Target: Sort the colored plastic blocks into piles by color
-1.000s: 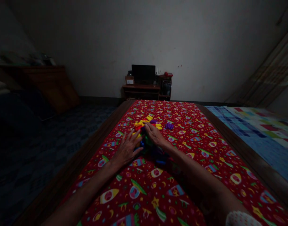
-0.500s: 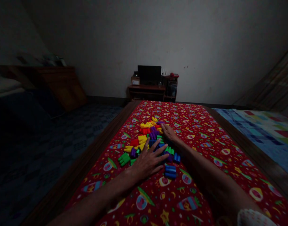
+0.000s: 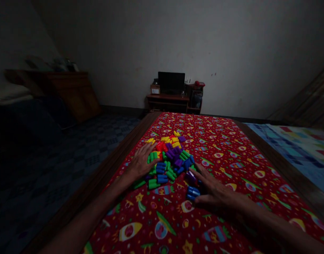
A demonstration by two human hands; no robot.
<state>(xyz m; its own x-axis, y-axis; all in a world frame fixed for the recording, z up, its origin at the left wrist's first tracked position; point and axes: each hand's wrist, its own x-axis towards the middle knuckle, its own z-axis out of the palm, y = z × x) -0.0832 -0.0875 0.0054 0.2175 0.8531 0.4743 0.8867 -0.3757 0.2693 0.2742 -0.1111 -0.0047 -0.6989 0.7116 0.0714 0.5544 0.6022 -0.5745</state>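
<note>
A loose pile of plastic toy blocks (image 3: 173, 153) in yellow, red, purple, green and blue lies on a red patterned cloth (image 3: 156, 208). My left hand (image 3: 142, 160) rests against the pile's left side, fingers stretched out over green and yellow blocks. At the near right of the pile is my right hand (image 3: 213, 188), fingers apart. Its fingertips touch or hover by a purple block (image 3: 190, 177), and its thumb is beside a blue block (image 3: 193, 193) that lies apart from the others. Neither hand grips a block.
The cloth covers a long table with dark wooden edges (image 3: 259, 148). Beyond it a monitor (image 3: 171, 82) stands on a low desk (image 3: 168, 100) by the wall. A wooden cabinet (image 3: 74, 95) is at left; a checkered bed cover (image 3: 288, 148) is at right.
My left hand has moved from atop the pile to its left side. My right hand has come back from the far right side to the near right. The blocks in between have shifted.
</note>
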